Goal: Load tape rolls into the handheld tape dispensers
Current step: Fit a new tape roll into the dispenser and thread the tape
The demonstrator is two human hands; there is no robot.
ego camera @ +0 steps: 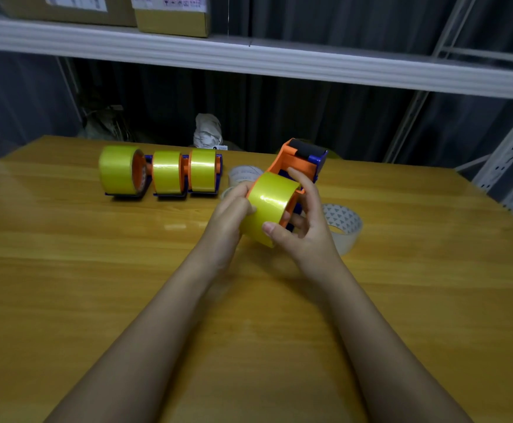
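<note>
Head view: left hand and right hand fingers curled, clamping roll on dispenser. Risk: roll seats crooked, slips off.

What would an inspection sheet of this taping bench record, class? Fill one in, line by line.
Surface: wooden table, glossy.
Job's things: three loaded dispensers in a row at the back left; a fourth dispenser held up with a yellow tape roll at it.
Clutter: clear tape roll at the right; another clear roll behind the hands.
Grip: left hand and right hand both hold the yellow roll.
Cables: nothing seen.
Surroundings: shelf overhead with cardboard boxes; dark curtain behind.
</note>
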